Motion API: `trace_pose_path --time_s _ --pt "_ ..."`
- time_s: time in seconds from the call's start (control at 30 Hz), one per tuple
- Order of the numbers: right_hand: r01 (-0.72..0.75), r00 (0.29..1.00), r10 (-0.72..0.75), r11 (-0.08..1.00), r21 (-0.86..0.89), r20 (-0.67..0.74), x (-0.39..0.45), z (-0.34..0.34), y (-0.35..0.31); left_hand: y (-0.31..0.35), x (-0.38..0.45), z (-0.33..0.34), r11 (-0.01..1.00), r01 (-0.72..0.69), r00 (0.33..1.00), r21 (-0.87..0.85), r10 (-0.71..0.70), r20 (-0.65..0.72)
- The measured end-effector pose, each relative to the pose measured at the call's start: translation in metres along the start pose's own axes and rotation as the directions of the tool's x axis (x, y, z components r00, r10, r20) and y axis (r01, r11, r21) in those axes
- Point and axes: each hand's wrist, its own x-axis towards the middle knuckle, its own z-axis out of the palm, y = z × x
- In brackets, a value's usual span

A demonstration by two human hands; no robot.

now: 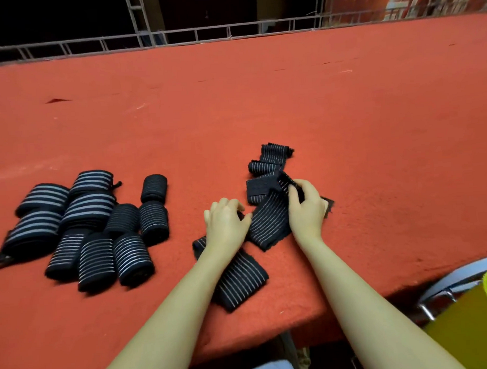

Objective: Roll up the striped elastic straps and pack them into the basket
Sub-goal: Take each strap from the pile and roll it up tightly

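Observation:
A loose black strap with thin white stripes (268, 222) lies crumpled on the red table, running from the far end (275, 151) toward the near edge (240, 278). My left hand (224, 223) rests on the strap's middle with its fingers curled and its thumb against the cloth. My right hand (306, 207) grips the strap's black end tab, fingers curled round it. Several rolled striped straps (92, 225) lie grouped at the left.
The red felt table (261, 95) stretches far back to a metal truss rail (176, 37). A yellow-green container (479, 322) and a chair's metal frame (439, 293) sit past the table's near right edge.

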Motion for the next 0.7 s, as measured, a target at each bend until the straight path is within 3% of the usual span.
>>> trace_pose_path --time_s 0.2,0.37,0.53,0.7 --pt "0.095 0.991 -0.097 0.995 0.018 0.093 -0.029 0.0 -0.046 -0.017 -0.03 -0.044 0.988 0.102 0.994 -0.112 -0.105 -0.024" --pt "0.204 0.963 -0.231 0.963 0.178 0.142 -0.033 -0.013 -0.088 -0.02 -0.039 -0.084 0.966 0.008 0.994 -0.259 -0.036 -0.104" --pt "0.021 0.98 -0.107 0.894 0.447 0.167 -0.033 -0.033 -0.133 -0.02 -0.042 -0.115 0.955 -0.062 0.984 -0.289 0.01 -0.178" --pt "-0.101 0.885 -0.18 0.827 0.553 0.43 -0.034 -0.04 -0.154 -0.015 -0.045 -0.138 0.924 -0.096 0.966 -0.369 -0.004 -0.26"
